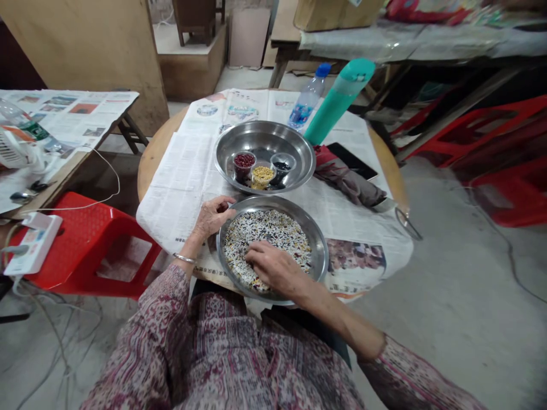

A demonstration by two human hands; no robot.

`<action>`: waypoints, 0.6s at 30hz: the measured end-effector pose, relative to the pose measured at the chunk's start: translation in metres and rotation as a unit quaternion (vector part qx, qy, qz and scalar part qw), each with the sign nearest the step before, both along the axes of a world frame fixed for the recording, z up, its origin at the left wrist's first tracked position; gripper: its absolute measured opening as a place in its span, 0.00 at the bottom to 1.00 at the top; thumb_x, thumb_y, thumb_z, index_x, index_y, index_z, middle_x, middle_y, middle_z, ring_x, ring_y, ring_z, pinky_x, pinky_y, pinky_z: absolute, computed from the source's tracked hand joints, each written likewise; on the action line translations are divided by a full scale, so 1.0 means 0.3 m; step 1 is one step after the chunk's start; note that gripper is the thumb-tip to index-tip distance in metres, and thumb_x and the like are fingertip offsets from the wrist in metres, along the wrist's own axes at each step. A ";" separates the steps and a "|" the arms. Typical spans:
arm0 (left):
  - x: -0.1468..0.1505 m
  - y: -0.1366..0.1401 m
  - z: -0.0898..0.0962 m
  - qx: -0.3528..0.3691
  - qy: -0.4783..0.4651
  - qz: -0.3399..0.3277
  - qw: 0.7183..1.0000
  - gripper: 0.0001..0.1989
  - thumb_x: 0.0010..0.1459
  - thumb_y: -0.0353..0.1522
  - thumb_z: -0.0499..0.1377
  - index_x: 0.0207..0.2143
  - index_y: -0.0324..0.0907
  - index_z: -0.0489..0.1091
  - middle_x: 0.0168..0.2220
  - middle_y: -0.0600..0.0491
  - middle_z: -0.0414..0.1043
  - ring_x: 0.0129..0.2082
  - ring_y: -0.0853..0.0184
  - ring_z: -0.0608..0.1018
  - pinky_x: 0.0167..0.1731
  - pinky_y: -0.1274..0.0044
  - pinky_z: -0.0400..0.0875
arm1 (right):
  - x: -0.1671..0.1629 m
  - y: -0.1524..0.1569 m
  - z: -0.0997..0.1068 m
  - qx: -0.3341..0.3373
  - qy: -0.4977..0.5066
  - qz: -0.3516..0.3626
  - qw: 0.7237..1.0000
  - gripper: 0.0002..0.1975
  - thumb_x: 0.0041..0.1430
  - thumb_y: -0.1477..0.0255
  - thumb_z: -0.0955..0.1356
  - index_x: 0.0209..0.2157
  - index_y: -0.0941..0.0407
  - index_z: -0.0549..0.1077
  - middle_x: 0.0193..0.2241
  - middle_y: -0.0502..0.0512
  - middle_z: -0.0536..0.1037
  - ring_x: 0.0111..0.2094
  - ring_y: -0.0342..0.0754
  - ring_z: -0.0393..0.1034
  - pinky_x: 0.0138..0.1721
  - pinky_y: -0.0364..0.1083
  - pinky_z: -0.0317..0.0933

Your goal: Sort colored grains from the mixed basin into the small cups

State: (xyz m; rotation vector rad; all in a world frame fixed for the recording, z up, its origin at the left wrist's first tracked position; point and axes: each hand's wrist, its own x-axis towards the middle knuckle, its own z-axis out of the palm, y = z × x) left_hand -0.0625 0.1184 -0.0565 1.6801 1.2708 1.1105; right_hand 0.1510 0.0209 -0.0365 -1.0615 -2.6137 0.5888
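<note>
The person's left hand (212,215) is at the upper-left rim of a round, shallow, silver-coloured metal tray (322,259), thumb & index finger parted w/ a gap betw. them. The right hand (273,265) is down in the tray, fingers curled into a speckled layer of white, black & yellow grains (277,228) w/ a few dark red bits — fingertips hidden, so can't tell if they're pinching anything. The grains are spread over most of the tray's floor.

Just beyond, close against the tray's far rim, is a deeper round shiny metal basin (265,131). In its near part are three small clear plastic cups: one w/ dark red beans (244,161) on the left, one w/ yellow beans (262,175) in the mid., one w/ black beans (281,166) on the right.

All on a round light-wood table (158,151) covered w/ printed newspaper (183,171). Right of the basin: a clear plastic bottle w/ blue cap (305,102), a tall teal bottle (335,108) & a folded grey cloth umbrella (354,182) — plus a flat black rectangular device (354,159) behind it.
</note>
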 end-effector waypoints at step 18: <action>-0.001 0.008 -0.009 -0.005 -0.008 0.000 1.000 0.10 0.51 0.28 0.64 0.38 0.40 0.77 0.23 0.60 0.63 0.23 0.74 0.64 0.26 0.80 0.60 | 0.047 0.017 0.033 -0.044 0.122 -0.151 0.980 0.16 0.62 0.79 0.61 0.46 0.54 0.75 0.43 0.57 0.77 0.44 0.49 0.73 0.49 0.52 0.68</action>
